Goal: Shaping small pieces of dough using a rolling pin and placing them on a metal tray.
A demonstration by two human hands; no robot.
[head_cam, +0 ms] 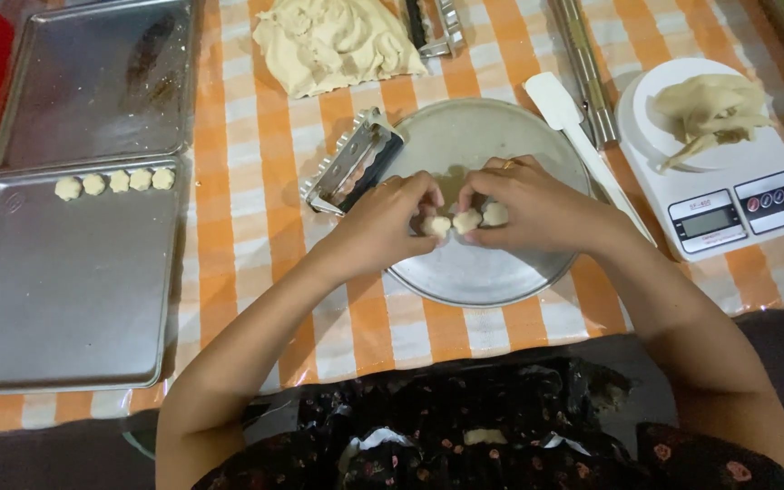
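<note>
Dark flowered cloth (465, 436) fills the bottom edge, and both forearms reach forward from it over a round metal plate (501, 272). Left hand (383, 227) and right hand (537, 209) meet at the middle, fingers pinched close around a short row of small dough pieces (466, 220) — three lumps show between the fingertips. By the look of it the shaping step is in hand; setting them down would call for a gentle lift so the soft shapes keep their edges. Five finished pieces (115, 181) sit in a line on the near tray (65, 299) at far left. A ridged metal cutter (351, 163) lies just beside the plate. Palms hide the undersides of the lumps — whether they are joined or separate cannot be told.
</note>
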